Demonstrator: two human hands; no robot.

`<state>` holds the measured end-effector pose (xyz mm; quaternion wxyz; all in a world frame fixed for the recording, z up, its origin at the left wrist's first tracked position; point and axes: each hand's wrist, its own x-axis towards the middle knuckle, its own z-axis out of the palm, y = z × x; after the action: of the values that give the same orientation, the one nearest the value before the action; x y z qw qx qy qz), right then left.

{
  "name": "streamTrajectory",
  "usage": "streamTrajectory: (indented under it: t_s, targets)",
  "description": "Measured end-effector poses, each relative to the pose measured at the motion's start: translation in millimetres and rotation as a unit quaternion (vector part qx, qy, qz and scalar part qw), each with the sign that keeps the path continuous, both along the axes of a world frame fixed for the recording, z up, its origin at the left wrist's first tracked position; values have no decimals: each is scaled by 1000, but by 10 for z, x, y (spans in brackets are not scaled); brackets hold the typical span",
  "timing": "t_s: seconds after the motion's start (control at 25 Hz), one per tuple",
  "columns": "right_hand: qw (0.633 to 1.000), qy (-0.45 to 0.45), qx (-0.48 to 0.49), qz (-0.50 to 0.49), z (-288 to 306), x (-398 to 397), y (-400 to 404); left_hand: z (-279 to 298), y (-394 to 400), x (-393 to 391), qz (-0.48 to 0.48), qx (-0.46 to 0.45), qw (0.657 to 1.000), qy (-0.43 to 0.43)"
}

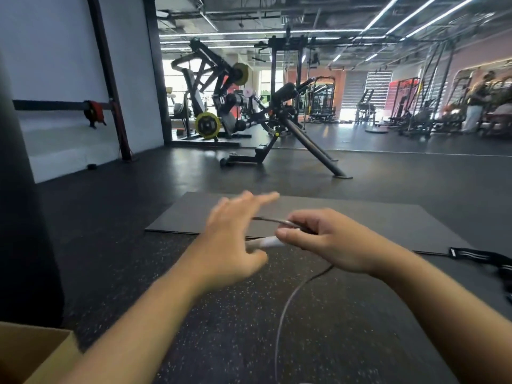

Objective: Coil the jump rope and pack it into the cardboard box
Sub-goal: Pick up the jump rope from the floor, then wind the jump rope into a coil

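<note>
My right hand [329, 239] is shut on the jump rope: its white handle [267, 241] pokes out leftwards from the fingers, and a thin dark cord [288, 300] hangs from the hand down to the bottom edge of the view. A short loop of cord [273, 220] crosses between the two hands. My left hand [235, 242] is beside the handle with fingers spread, blurred; the cord seems to run over it. A corner of the open cardboard box [33, 353] shows at the bottom left.
A dark mat [360, 217] lies on the speckled rubber floor ahead. A black strap with white stripes [482, 259] lies at the right. A black punching bag [25, 217] hangs at the left. Gym machines [277, 120] stand further back, with a person [476, 103] at far right.
</note>
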<state>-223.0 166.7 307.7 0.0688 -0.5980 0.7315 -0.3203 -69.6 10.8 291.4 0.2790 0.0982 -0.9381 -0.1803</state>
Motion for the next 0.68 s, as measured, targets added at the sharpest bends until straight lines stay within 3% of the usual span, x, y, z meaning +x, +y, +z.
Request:
streamTrajectory:
  t_s: [0.08, 0.12, 0.28, 0.48, 0.56, 0.68]
  targets:
    - [999, 10, 34, 8, 166, -39, 35, 250, 99, -109, -98, 19, 986, -130]
    - [999, 3, 46, 17, 217, -52, 55, 343, 132, -180, -111, 44, 983, -140]
    - [993, -104, -43, 36, 344, -105, 159, 579, 223, -395, -160, 149, 967, -128]
    - [966, -221, -132, -34, 380, -134, 298, 533, 338, -453, -202, 241, 947, -58]
    - [967, -220, -117, -56, 353, -203, 371, 526, 370, -489, -204, 366, 907, 28]
    - [963, -238, -87, -91, 277, -340, 504, 596, 387, -548, -196, 546, 791, 192]
